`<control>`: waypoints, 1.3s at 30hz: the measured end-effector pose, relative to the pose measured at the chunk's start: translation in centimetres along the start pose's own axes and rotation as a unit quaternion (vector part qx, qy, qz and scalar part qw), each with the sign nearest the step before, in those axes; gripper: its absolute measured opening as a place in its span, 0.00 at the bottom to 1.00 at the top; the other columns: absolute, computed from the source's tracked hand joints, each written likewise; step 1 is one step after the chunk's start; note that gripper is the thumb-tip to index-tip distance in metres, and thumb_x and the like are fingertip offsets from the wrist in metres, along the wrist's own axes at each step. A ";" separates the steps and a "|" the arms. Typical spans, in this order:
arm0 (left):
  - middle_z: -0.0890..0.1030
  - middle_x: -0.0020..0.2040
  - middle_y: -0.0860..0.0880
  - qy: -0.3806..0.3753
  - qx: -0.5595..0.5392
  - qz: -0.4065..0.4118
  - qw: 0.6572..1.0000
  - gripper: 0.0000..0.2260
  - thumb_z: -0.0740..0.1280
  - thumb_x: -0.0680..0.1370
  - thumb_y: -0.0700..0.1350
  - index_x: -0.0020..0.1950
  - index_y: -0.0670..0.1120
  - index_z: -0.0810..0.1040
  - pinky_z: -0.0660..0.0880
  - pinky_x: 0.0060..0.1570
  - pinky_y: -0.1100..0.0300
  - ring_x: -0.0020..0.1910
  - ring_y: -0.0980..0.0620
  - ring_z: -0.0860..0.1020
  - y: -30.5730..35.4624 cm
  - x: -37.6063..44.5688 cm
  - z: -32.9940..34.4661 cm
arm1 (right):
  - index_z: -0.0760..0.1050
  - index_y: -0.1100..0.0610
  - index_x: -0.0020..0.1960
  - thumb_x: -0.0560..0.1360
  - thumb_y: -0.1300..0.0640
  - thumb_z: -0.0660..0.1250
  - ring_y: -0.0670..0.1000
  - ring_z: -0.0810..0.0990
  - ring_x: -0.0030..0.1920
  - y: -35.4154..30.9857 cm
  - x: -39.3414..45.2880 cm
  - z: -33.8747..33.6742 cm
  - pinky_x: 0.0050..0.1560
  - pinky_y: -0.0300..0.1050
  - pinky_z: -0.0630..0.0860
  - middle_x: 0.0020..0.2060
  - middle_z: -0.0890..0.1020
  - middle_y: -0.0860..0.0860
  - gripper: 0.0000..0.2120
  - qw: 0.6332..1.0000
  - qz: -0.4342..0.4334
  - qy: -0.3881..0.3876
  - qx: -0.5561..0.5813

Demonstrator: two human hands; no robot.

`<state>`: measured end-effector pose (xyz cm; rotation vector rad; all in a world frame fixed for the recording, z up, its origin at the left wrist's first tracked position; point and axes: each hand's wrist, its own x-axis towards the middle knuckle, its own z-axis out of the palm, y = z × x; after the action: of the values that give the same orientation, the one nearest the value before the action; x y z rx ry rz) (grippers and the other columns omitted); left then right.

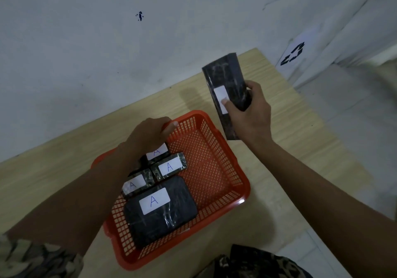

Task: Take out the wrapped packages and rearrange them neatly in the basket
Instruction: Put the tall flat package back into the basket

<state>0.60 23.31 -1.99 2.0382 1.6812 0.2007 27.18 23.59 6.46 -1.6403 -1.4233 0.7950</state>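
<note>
An orange mesh basket (217, 170) sits on a light wooden table (290, 148). Its left half holds a large black wrapped package (161, 211) with a white "A" label, and behind it three small wrapped packages, each labelled "A": one at the left (137, 184), one in the middle (169, 167), one at the back (156, 153). My left hand (148, 133) grips the basket's far rim. My right hand (249, 114) holds a long black wrapped package (225, 84) with a white label, tilted in the air above the table, right of the basket.
A white wall rises just behind the table, with a dark mark on it. A paper with a black arrow symbol (294, 55) hangs at the right past the table's corner. The right half of the basket holds nothing. Camouflage clothing shows at the bottom edge.
</note>
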 end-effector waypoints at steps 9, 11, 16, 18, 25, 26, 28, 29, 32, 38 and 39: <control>0.80 0.35 0.49 0.023 0.009 -0.036 0.999 0.22 0.51 0.82 0.61 0.46 0.49 0.78 0.72 0.37 0.59 0.33 0.51 0.77 -1.6 -1.8 0.3 | 0.72 0.47 0.64 0.72 0.46 0.73 0.47 0.83 0.47 -0.3 -6.1 2.3 0.47 0.45 0.80 0.44 0.81 0.42 0.23 0.981 0.021 -0.164 -0.097; 0.77 0.33 0.51 0.024 0.022 -0.045 0.998 0.21 0.51 0.82 0.61 0.44 0.50 0.76 0.66 0.34 0.61 0.32 0.52 0.75 -1.3 -1.9 0.4 | 0.70 0.49 0.66 0.74 0.47 0.72 0.51 0.82 0.49 0.7 -7.6 2.8 0.44 0.41 0.74 0.47 0.81 0.45 0.22 0.971 0.020 -0.189 -0.148; 0.73 0.30 0.53 0.063 0.041 -0.050 0.996 0.20 0.51 0.82 0.60 0.41 0.49 0.73 0.61 0.30 0.62 0.29 0.54 0.72 -1.2 -2.3 0.8 | 0.58 0.53 0.75 0.78 0.54 0.66 0.58 0.79 0.54 2.1 -9.9 5.1 0.48 0.55 0.79 0.61 0.76 0.55 0.29 0.963 -0.029 -0.187 -0.190; 0.75 0.30 0.52 0.076 0.045 -0.049 0.995 0.22 0.51 0.82 0.61 0.41 0.49 0.74 0.64 0.31 0.61 0.29 0.52 0.74 -1.4 -2.3 0.9 | 0.55 0.53 0.77 0.79 0.56 0.64 0.59 0.79 0.52 2.5 -10.3 6.3 0.47 0.57 0.79 0.62 0.72 0.58 0.30 0.960 -0.009 -0.194 -0.202; 0.76 0.30 0.52 0.115 0.051 -0.050 0.991 0.21 0.51 0.81 0.63 0.42 0.51 0.74 0.70 0.33 0.59 0.29 0.51 0.75 -1.6 -2.6 1.4 | 0.55 0.59 0.79 0.80 0.61 0.61 0.61 0.75 0.64 4.9 -10.2 7.6 0.57 0.60 0.78 0.71 0.66 0.62 0.29 0.960 -0.030 -0.200 -0.195; 0.76 0.30 0.52 0.117 0.054 -0.047 0.991 0.21 0.51 0.82 0.63 0.42 0.51 0.74 0.69 0.32 0.60 0.28 0.51 0.75 -1.6 -2.6 1.5 | 0.53 0.61 0.79 0.81 0.60 0.61 0.61 0.71 0.69 5.3 -10.4 7.6 0.62 0.58 0.76 0.74 0.63 0.62 0.31 0.954 -0.049 -0.201 -0.217; 0.75 0.30 0.52 0.119 0.050 -0.045 0.991 0.21 0.51 0.81 0.63 0.42 0.52 0.74 0.68 0.32 0.60 0.28 0.51 0.75 -1.5 -2.7 1.4 | 0.49 0.63 0.80 0.81 0.58 0.63 0.60 0.63 0.76 5.9 -10.8 7.6 0.69 0.53 0.71 0.78 0.57 0.63 0.34 0.938 -0.105 -0.199 -0.263; 0.75 0.30 0.52 0.122 0.047 -0.045 0.990 0.21 0.51 0.81 0.63 0.41 0.52 0.73 0.69 0.32 0.60 0.28 0.50 0.75 -1.6 -2.7 1.5 | 0.49 0.63 0.80 0.82 0.55 0.63 0.60 0.63 0.76 6.1 -10.9 7.5 0.70 0.50 0.68 0.78 0.57 0.62 0.35 0.937 -0.119 -0.194 -0.266; 0.75 0.30 0.52 0.125 0.041 -0.051 0.990 0.20 0.51 0.81 0.63 0.40 0.53 0.72 0.71 0.34 0.58 0.29 0.50 0.75 -1.6 -2.9 1.4 | 0.51 0.62 0.80 0.76 0.45 0.70 0.59 0.64 0.76 6.4 -11.0 7.0 0.70 0.49 0.66 0.77 0.60 0.62 0.44 0.914 -0.153 -0.214 -0.308; 0.76 0.30 0.53 0.128 0.041 -0.038 0.990 0.20 0.51 0.81 0.63 0.42 0.53 0.73 0.75 0.35 0.58 0.29 0.50 0.76 -1.7 -2.9 1.4 | 0.56 0.63 0.78 0.69 0.49 0.77 0.59 0.65 0.73 6.5 -10.9 7.5 0.65 0.50 0.71 0.75 0.63 0.61 0.47 0.928 -0.113 -0.225 -0.275; 0.76 0.31 0.53 0.132 0.043 -0.034 0.990 0.20 0.51 0.81 0.63 0.43 0.52 0.74 0.74 0.35 0.58 0.29 0.50 0.76 -1.8 -2.8 1.5 | 0.55 0.61 0.79 0.70 0.48 0.76 0.58 0.64 0.74 6.8 -10.8 7.6 0.66 0.49 0.71 0.76 0.61 0.60 0.47 0.932 -0.096 -0.236 -0.257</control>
<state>-1.03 20.45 -3.63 2.0860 1.9448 0.3963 22.07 13.99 -3.59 -1.7105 -2.2492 0.7749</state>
